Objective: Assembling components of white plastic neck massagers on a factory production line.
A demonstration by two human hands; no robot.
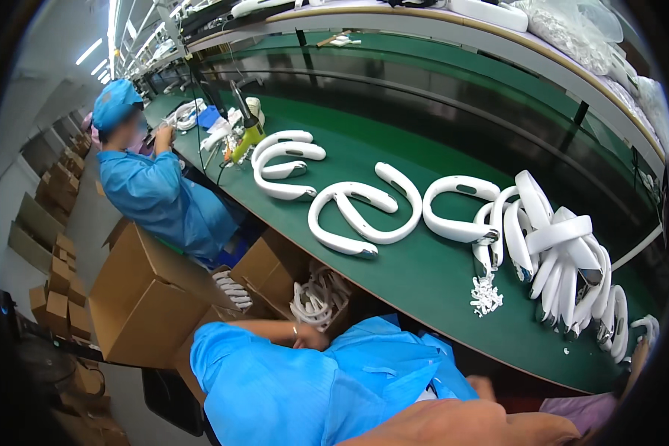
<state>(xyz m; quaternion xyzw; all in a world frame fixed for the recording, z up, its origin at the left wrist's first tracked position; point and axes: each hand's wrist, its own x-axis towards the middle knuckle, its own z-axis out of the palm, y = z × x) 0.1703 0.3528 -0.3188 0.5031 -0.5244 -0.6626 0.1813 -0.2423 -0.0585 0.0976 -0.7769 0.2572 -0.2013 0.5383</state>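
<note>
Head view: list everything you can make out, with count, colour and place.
Curved devices: many, overlapping, white, along the bench
Bench: one, green, across the middle
Small bits: a heap, white, beside the device pile
Tool: one, yellow-green, bench's left part
Shelf: one, pale, above the bench
Bags: several, clear, upper right
Cartons: many, brown, lower left
Curved parts: several, white, inside an open carton
Lights: several, white, upper left
Co-workers: at least two, blue clothing left, pink sleeve right
Left hand: one, bare, by the open carton
Right hand: one, bare, lower edge, partly hidden
</note>
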